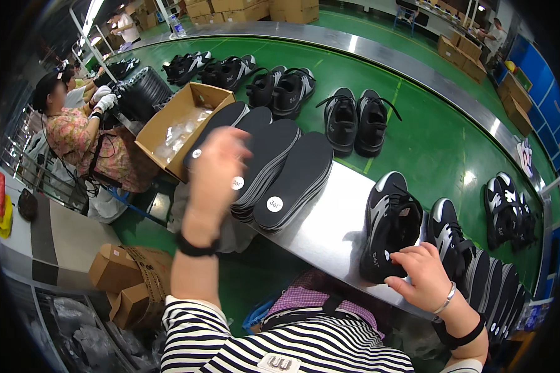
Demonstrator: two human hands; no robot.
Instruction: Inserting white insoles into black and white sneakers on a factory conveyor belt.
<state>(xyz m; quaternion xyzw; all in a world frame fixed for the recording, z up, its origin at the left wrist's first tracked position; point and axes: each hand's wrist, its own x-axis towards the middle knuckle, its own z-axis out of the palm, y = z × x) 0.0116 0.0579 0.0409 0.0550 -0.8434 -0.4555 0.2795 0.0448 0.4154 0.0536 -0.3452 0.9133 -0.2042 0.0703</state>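
Note:
My left hand (221, 163), smeared by motion, is above several stacks of black insoles (302, 171) with round white stickers at their heels. Whether its fingers hold anything does not show. On the metal bench edge, a black sneaker (379, 227) with a silver toe stands upright, its heel toward me. My right hand (422, 273) is at that heel, fingertips by the collar and thumb apart from them. A round white sticker shows just inside the shoe's heel. Right of it stands another black and silver sneaker (448, 239), partly behind my right hand.
Pairs of black sneakers (342, 121) stand along the green conveyor belt (435, 130). An open cardboard box (168, 127) holding clear plastic bits is beside the insoles. More insoles (491, 286) lean in a row at right. A gloved co-worker (74, 130) sits at left.

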